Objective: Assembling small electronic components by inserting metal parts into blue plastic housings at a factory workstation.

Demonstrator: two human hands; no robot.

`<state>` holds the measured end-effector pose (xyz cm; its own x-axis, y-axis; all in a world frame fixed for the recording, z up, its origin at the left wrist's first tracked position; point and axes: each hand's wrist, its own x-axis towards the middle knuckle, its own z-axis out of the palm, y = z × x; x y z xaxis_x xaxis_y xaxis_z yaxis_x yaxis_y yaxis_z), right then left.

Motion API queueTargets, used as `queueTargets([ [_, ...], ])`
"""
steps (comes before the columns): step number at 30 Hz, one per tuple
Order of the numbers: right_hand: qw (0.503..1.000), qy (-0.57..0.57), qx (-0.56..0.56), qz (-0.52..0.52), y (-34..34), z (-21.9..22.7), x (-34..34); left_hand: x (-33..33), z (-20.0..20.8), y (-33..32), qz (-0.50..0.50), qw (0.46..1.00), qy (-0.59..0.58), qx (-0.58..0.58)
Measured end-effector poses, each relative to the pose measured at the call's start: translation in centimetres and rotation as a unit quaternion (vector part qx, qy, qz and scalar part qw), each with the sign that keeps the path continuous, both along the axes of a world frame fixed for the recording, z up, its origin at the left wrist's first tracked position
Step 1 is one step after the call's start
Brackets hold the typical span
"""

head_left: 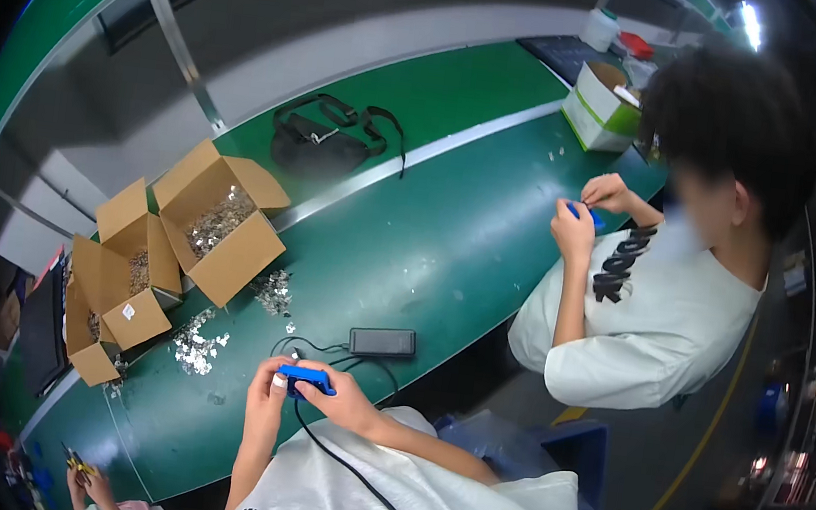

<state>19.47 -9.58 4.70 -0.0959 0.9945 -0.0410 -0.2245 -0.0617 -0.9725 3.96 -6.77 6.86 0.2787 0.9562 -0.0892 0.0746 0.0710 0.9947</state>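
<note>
Close in front of my body, both hands meet around a small blue plastic part [307,376]. My left hand [265,395] is closed on its left end, with something small and white at the thumb. My right hand [347,404] grips its right end, fingers curled around the edge. The part's underside is hidden by my fingers. Just beyond lies a black rectangular box [382,342] with black cables beside it. Left of my hands, small shiny metal pieces [200,340] are scattered on the green table [323,291].
Open cardboard boxes [251,262] of metal pieces stand at left. A black bag [318,144] lies farther back. At right, a co-worker [643,312] holds another blue part [586,213] near a white-green box [600,116]. Lower left, another person's hands hold yellow-handled pliers [80,465].
</note>
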Motion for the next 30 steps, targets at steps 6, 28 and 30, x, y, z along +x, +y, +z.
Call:
queueTargets([
  [6, 0.998, -0.021, -0.001, -0.053, -0.4, -0.2, 0.6, 1.8, 1.0, 0.8, -0.046, 0.996, -0.051, -0.048],
  [28, 0.93, -0.185, 0.228, -0.222, 2.8, 2.4, -0.1, 0.2, 3.9, 1.8, 0.131, 0.982, -0.117, -0.062],
  [30, 0.929, -0.186, 0.249, -0.203, 2.9, 1.6, -0.3, 0.3, 4.2, 1.6, 0.086, 0.979, -0.14, -0.118],
])
